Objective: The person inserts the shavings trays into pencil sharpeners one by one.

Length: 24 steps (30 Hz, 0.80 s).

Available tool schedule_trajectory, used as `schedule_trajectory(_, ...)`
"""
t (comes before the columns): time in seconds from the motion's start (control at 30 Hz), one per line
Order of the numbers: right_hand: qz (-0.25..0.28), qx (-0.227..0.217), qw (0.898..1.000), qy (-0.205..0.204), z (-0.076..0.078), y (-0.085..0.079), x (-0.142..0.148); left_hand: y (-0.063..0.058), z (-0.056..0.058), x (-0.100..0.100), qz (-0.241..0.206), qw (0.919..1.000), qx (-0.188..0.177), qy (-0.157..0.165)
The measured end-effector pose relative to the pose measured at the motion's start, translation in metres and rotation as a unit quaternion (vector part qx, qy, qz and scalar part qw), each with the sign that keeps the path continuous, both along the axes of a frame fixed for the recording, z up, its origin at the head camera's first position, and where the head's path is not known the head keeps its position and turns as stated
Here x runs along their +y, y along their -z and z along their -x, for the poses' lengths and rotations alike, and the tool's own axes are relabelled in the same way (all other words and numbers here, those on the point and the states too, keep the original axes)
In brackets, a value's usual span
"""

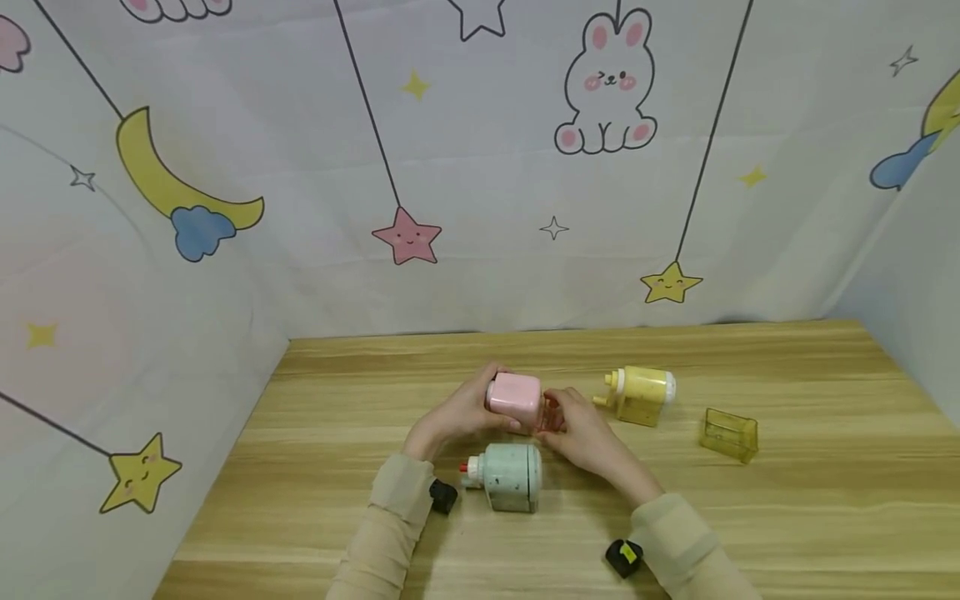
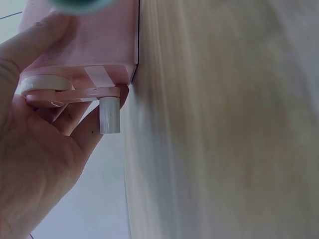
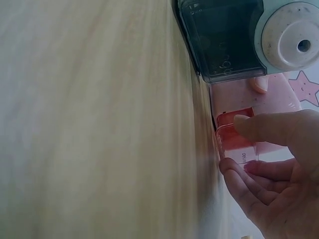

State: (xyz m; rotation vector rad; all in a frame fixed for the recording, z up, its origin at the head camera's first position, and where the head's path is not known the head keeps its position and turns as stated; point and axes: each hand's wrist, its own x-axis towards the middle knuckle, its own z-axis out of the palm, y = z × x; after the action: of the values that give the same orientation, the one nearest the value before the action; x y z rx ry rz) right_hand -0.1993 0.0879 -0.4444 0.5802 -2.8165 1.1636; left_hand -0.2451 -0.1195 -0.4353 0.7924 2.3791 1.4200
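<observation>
My left hand (image 1: 467, 408) grips a pink crank pencil sharpener (image 1: 516, 395) by its body, near the middle of the table. In the left wrist view its crank arm ends in a white knob (image 2: 109, 115) beside my palm. At its other end, my right hand (image 1: 588, 435) pinches the see-through pink shavings drawer (image 3: 238, 143) between thumb and fingers. The drawer sticks partly out of the sharpener's body. Just in front of both hands stands a pale green crank pencil sharpener (image 1: 512, 477), with a dark see-through drawer (image 3: 224, 42) in it.
To the right, at the back, is a yellow crank pencil sharpener (image 1: 643, 393). A see-through yellow drawer (image 1: 729, 435) lies apart from it, farther right. A patterned white cloth (image 1: 495, 275) hangs behind the wooden table (image 1: 330, 467). Small black devices (image 1: 624, 557) sit at my wrists.
</observation>
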Motion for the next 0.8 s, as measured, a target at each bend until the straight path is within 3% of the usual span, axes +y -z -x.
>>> schedule_trajectory(0.8,-0.003,-0.004,1.000,-0.003,0.0009,-0.0012,-0.0038,-0.0022,-0.0014,-0.0001,-0.007,0.9999,-0.015,0.001)
